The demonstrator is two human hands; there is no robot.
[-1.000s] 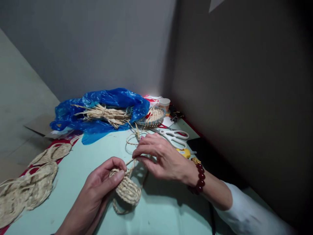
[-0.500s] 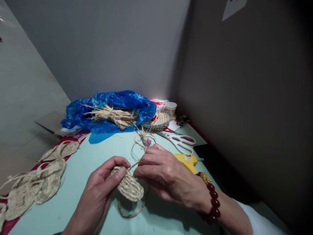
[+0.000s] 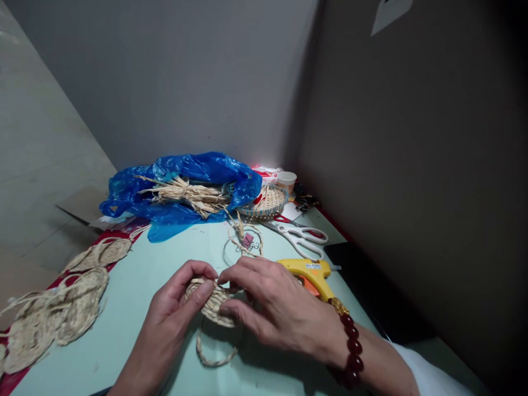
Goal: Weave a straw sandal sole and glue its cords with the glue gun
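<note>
A small oval of coiled, braided straw (image 3: 212, 309) is held between my two hands above the pale green tabletop. My left hand (image 3: 177, 302) pinches its upper left part, thumb on top and fingers behind. From the right, my right hand (image 3: 274, 302) grips the other side, its thumb on the face and its fingers at the upper edge; a beaded bracelet (image 3: 352, 346) circles that wrist. A loop of straw braid (image 3: 214, 363) hangs below the oval. More braid (image 3: 258, 236) lies behind my right hand, beside a small pink piece (image 3: 247, 240).
A yellow glue gun (image 3: 309, 269) lies right of my hands, with white-handled scissors (image 3: 305, 239) beyond. Behind are a blue plastic bag (image 3: 210, 165), a straw bundle (image 3: 185, 192), a woven basket (image 3: 268, 203) and a cup (image 3: 286, 180). Woven straw soles (image 3: 82, 308) line the left edge.
My right hand has shifted from pinching the braid beside the oval to gripping the oval itself, thumb on its face. The oval now shows less of its lower right side.
</note>
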